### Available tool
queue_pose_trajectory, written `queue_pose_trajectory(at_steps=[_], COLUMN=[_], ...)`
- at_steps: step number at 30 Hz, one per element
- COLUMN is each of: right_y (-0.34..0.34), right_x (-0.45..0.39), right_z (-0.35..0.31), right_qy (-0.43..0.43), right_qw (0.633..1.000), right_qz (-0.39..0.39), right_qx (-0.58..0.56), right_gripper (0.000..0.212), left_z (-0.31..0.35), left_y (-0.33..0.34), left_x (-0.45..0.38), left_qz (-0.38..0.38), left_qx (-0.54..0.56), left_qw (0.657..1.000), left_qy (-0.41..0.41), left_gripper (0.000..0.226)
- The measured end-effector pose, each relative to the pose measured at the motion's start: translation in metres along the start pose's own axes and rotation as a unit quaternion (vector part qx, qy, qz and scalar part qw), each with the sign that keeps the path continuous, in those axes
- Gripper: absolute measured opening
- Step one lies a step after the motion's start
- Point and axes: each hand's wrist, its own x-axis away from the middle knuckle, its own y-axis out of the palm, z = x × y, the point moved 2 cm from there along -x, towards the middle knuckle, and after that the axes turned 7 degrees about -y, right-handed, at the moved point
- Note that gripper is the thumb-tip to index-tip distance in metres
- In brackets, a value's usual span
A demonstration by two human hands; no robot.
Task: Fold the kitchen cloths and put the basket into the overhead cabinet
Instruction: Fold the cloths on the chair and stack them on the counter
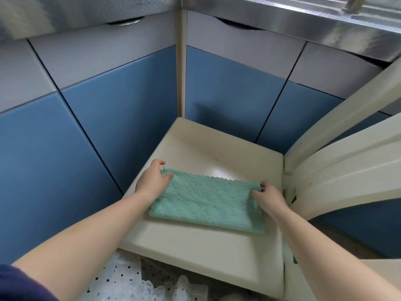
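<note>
At the far left, blue and grey cabinet doors (91, 101) are seen meeting in a corner, under a steel edge (86, 11) that is blurred. In front of the corner stands a cream plastic chair, and its seat (195, 242) carries the one thing of the task in view. The left hand (153, 180) is laid at the left end of a green cloth (206, 202): the far left corner of the cloth is pinched between the thumb, on top, and the fingers (159, 162), which are curled over the edge behind it. The green cloth is spread flat on the seat as a long rectangle, apparently folded double, its zigzag edge turned away from the person and its smooth edge nearest. A quilted diamond pattern is pressed into it. At the right end the far corner is gripped by the right hand (268, 195), whose fingers are curled round the edge, the thumb lying on the upper face. Just beyond that hand the cream backrest (338, 170) of the chair is seen, rising to the right. Below the seat, white fabric with black dots (121, 279) is partly visible.
</note>
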Motion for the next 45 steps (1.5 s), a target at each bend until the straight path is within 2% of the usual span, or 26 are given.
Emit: queue_pose_trajectory(at_steps=[3, 5, 6, 10, 12, 13, 15, 16, 18, 21, 27, 31, 36, 38, 40, 41, 44, 45], right_y=[0.002, 0.005, 0.01, 0.046, 0.065, 0.074, 0.086, 0.089, 0.091, 0.094, 0.076, 0.059, 0.053, 0.055, 0.058, 0.06, 0.065, 0.066], right_x=[0.004, 0.007, 0.009, 0.028, 0.036, 0.039, 0.04, 0.039, 0.038, 0.036, 0.03, 0.027, 0.027, 0.027, 0.029, 0.03, 0.031, 0.031], right_z=[0.003, -0.001, -0.005, -0.031, -0.042, -0.047, -0.047, -0.045, -0.039, -0.034, -0.017, -0.001, -0.007, -0.017, -0.029, -0.034, -0.047, -0.048], right_qy=[-0.011, -0.056, -0.087, -0.238, -0.313, -0.327, -0.311, -0.297, -0.274, -0.271, -0.229, -0.193, -0.179, -0.228, -0.323, -0.358, -0.397, -0.393], right_qw=[0.996, 0.988, 0.984, 0.952, 0.922, 0.914, 0.909, 0.912, 0.914, 0.908, 0.908, 0.916, 0.919, 0.911, 0.886, 0.872, 0.837, 0.84], right_qz=[0.078, 0.142, 0.15, 0.097, 0.071, 0.033, -0.042, -0.055, -0.058, -0.062, -0.064, -0.054, -0.038, -0.002, 0.024, 0.015, -0.044, -0.072], right_qx=[-0.033, 0.018, 0.05, 0.167, 0.215, 0.24, 0.274, 0.277, 0.294, 0.313, 0.345, 0.347, 0.35, 0.343, 0.331, 0.334, 0.374, 0.368], right_gripper=[0.05, 0.05, 0.049, 0.044, 0.049, 0.053, 0.062, 0.07, 0.084, 0.086, 0.095, 0.081, 0.072, 0.058, 0.041, 0.039, 0.045, 0.045], left_z=[0.002, 0.005, 0.007, 0.02, 0.025, 0.027, 0.028, 0.027, 0.027, 0.024, 0.007, -0.005, -0.004, 0.002, 0.002, -0.001, -0.011, -0.014], left_y=[0.001, 0.004, 0.008, 0.044, 0.062, 0.069, 0.077, 0.079, 0.08, 0.078, 0.064, 0.053, 0.048, 0.043, 0.043, 0.045, 0.053, 0.056], left_x=[0.0, 0.007, 0.014, 0.047, 0.06, 0.064, 0.067, 0.067, 0.066, 0.064, 0.051, 0.046, 0.046, 0.059, 0.077, 0.085, 0.099, 0.1], left_qz=[0.034, 0.08, 0.088, 0.025, -0.003, -0.011, -0.016, -0.017, -0.019, -0.027, -0.022, -0.012, -0.006, 0.027, 0.039, 0.021, -0.025, -0.026], left_qx=[-0.017, -0.079, -0.101, -0.166, -0.232, -0.262, -0.299, -0.313, -0.342, -0.37, -0.372, -0.369, -0.351, -0.308, -0.254, -0.237, -0.241, -0.252], left_qw=[0.999, 0.989, 0.982, 0.95, 0.931, 0.924, 0.917, 0.914, 0.906, 0.895, 0.904, 0.909, 0.915, 0.905, 0.874, 0.856, 0.833, 0.828], left_qy=[0.032, 0.094, 0.135, 0.263, 0.28, 0.278, 0.263, 0.257, 0.25, 0.246, 0.207, 0.194, 0.199, 0.291, 0.413, 0.459, 0.498, 0.499], left_gripper=[0.05, 0.049, 0.048, 0.048, 0.05, 0.051, 0.053, 0.053, 0.055, 0.058, 0.076, 0.095, 0.09, 0.071, 0.05, 0.046, 0.043, 0.042])
